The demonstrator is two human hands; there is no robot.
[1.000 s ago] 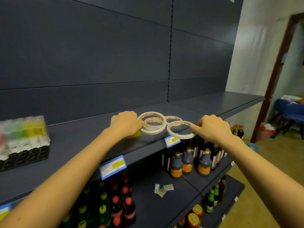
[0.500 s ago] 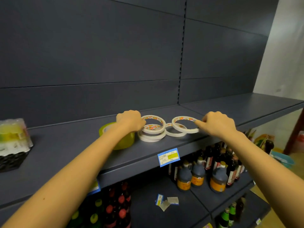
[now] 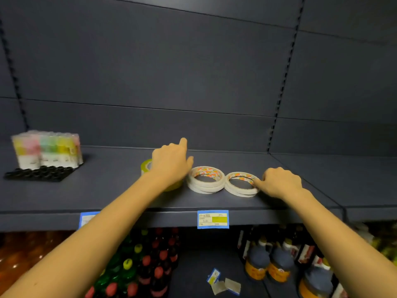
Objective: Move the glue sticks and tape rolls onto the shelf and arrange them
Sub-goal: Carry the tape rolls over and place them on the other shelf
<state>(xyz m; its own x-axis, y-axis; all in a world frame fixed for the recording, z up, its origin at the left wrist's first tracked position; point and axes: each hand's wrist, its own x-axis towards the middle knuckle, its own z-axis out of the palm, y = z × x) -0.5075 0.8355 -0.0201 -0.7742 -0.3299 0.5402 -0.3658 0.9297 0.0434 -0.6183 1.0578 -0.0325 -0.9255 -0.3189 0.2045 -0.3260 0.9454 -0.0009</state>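
Note:
Two piles of white tape rolls lie side by side on the dark shelf (image 3: 103,190): the left pile (image 3: 205,179) and the right pile (image 3: 241,184). My right hand (image 3: 279,181) pinches the right pile's right rim with curled fingers. My left hand (image 3: 171,163) rests over a yellow-green tape roll (image 3: 146,166) just left of the white piles, its index finger raised and its thumb beside the left pile. A wrapped pack of pastel glue sticks (image 3: 47,150) stands at the shelf's far left on a black tray (image 3: 40,174).
The shelf's back panel rises right behind the rolls. A blue price label (image 3: 212,219) hangs on the front edge. On the lower shelves stand soda bottles (image 3: 146,261) and sauce bottles (image 3: 270,263), with loose paper tags (image 3: 223,282) between them.
The loose white rolls under my right hand have come together into a second pile beside the first. My left index finger has lifted. The view has shifted left and squared up to the shelf.

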